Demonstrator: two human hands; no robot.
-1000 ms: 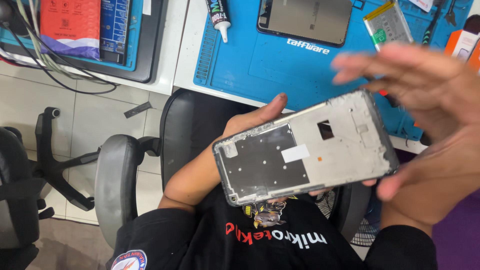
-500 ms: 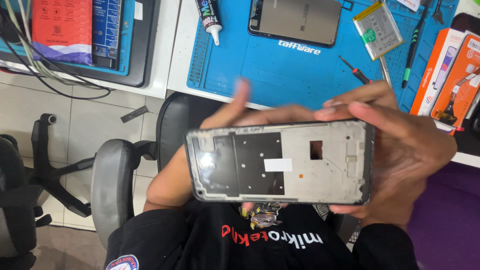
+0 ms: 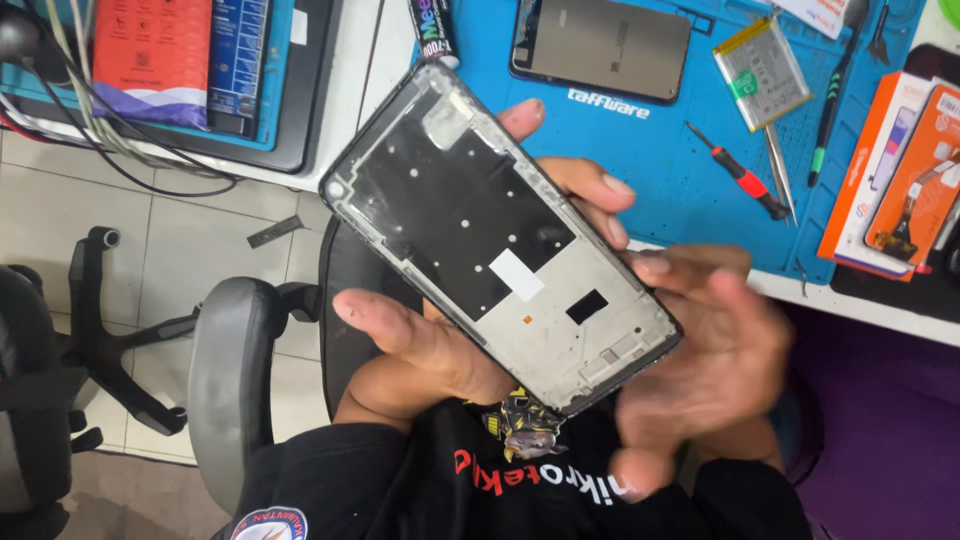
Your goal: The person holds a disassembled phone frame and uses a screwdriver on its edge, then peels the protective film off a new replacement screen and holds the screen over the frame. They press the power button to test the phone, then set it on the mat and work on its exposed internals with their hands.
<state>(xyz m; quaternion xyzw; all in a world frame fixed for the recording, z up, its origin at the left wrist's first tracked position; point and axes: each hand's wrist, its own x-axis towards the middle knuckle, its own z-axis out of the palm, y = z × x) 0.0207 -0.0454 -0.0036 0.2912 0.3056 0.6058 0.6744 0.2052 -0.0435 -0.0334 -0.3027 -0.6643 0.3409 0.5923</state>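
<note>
So you're swinging that bare grey-and-black metal phone frame [image 3: 500, 235] round: half a second back it was lying level across both hands, and now it's tilting diagonally, top corner up toward the blue work mat [image 3: 660, 130]. Your left hand [image 3: 440, 350] is cradling it from underneath, thumb and fingers closing on its edges. Your right hand [image 3: 700, 370] is smearing into blur at the lower corner, so I can't tell whether it's gripping. Looks like you're inspecting it. The frame's underside is staying hidden.
</note>
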